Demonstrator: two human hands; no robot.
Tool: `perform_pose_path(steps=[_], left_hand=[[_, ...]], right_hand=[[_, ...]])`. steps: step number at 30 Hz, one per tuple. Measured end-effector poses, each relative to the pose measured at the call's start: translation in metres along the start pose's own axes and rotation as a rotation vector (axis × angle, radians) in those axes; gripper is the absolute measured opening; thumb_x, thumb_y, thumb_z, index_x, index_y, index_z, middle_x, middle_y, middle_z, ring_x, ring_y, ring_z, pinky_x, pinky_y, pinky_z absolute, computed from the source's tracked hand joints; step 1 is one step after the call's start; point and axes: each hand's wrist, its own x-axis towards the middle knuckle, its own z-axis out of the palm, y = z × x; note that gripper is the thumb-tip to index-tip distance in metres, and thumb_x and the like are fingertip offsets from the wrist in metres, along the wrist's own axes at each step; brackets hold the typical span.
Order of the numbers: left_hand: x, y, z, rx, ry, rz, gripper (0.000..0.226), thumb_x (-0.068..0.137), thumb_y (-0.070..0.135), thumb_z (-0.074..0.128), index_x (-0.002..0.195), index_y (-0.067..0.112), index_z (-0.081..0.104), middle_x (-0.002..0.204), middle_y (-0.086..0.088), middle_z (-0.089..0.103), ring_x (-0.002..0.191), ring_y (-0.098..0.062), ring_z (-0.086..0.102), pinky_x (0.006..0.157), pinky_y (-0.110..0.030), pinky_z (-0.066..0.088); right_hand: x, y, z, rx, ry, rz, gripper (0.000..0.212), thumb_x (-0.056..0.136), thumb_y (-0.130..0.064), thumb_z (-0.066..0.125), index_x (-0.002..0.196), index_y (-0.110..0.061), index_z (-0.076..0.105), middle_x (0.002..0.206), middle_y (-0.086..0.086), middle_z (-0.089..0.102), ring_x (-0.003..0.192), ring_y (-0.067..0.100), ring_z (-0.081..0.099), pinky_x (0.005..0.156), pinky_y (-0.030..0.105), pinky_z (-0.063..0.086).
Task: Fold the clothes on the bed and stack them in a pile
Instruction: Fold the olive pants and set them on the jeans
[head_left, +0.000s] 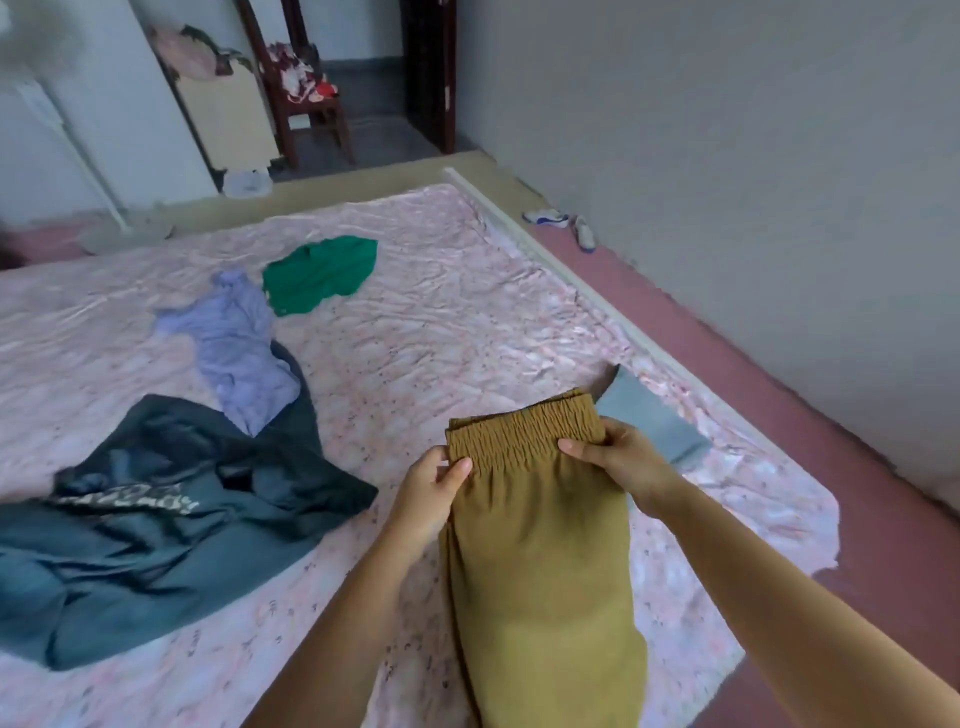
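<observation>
Mustard trousers (540, 545), folded lengthwise, gathered waistband pinched by left hand (428, 491) and right hand (618, 457).

- Nothing legible anywhere at this moment: no word, number, brand or sign to be made out.
- Closest candidate: a band of pale printed lettering across the dark teal garment (124, 503), crumpled at the left of the pink sheet (441, 332). Smeared by blur and broken by creases, not one letter readable.
- Small dark marks scattered over that pink sheet, clearest along the near edge. Printed pattern or characters, cannot tell which.
- Blue markings on the white shoe (545, 217) on the floor by the wall. Too small and too soft for any brand name.
</observation>
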Motion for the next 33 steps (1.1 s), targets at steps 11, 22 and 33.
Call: perform_pose_path(steps=[11, 22, 33], left_hand=[[0.132, -0.192, 0.027, 0.175, 0.299, -0.305, 0.019, 0.093, 0.023, 0.051, 0.105, 0.01, 0.057, 0.094, -0.004, 0.061, 0.09, -0.022, 0.058, 0.081, -0.035, 0.046], [0.236, -0.319, 0.027, 0.178, 0.443, -0.38, 0.017, 0.098, 0.023, 0.041, 0.107, 0.013, 0.051, 0.096, 0.0, 0.055, 0.091, -0.017, 0.051, 0.077, -0.027, 0.035], [0.349, -0.368, -0.038, 0.072, 0.574, -0.33, 0.018, 0.096, 0.02, 0.047, 0.108, 0.011, 0.057, 0.1, -0.004, 0.06, 0.095, -0.023, 0.056, 0.082, -0.032, 0.045]], right_hand=[[0.22, 0.168, 0.055, -0.14, -0.297, 0.121, 0.022, 0.082, -0.006, 0.066, 0.103, -0.007, 0.06, 0.089, -0.002, 0.065, 0.08, 0.012, 0.062, 0.057, 0.01, 0.05], [0.351, 0.286, 0.105, -0.262, -0.387, 0.058, 0.018, 0.087, -0.016, 0.061, 0.105, -0.016, 0.059, 0.099, -0.001, 0.063, 0.094, 0.017, 0.059, 0.076, 0.024, 0.046], [0.456, 0.297, 0.164, -0.332, -0.268, -0.166, 0.031, 0.087, -0.029, 0.062, 0.111, -0.011, 0.061, 0.105, 0.006, 0.066, 0.096, 0.021, 0.061, 0.085, 0.037, 0.051]])
